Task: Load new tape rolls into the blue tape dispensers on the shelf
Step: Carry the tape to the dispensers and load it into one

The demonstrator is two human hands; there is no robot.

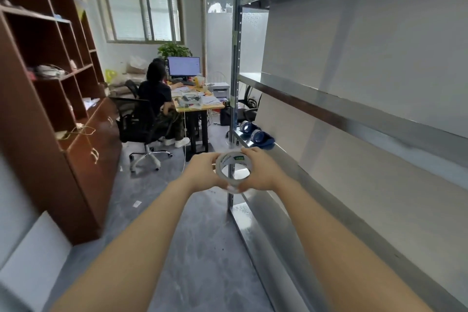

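A roll of clear tape [229, 161] with a white core and a green label is held out in front of me, its hole facing the camera. My left hand [202, 172] grips its left rim and my right hand [263, 172] grips its right rim and bottom. Beyond the roll, two blue tape dispensers [255, 133] lie on the far left end of the metal shelf [316, 180]. Both hands are nearer to me than the dispensers and apart from them.
The grey metal rack [236, 58] runs along my right with several bare shelves. A brown bookcase [50, 99] stands on the left. A person sits on an office chair [141, 129] at a desk [200, 106] ahead. Grey floor lies between.
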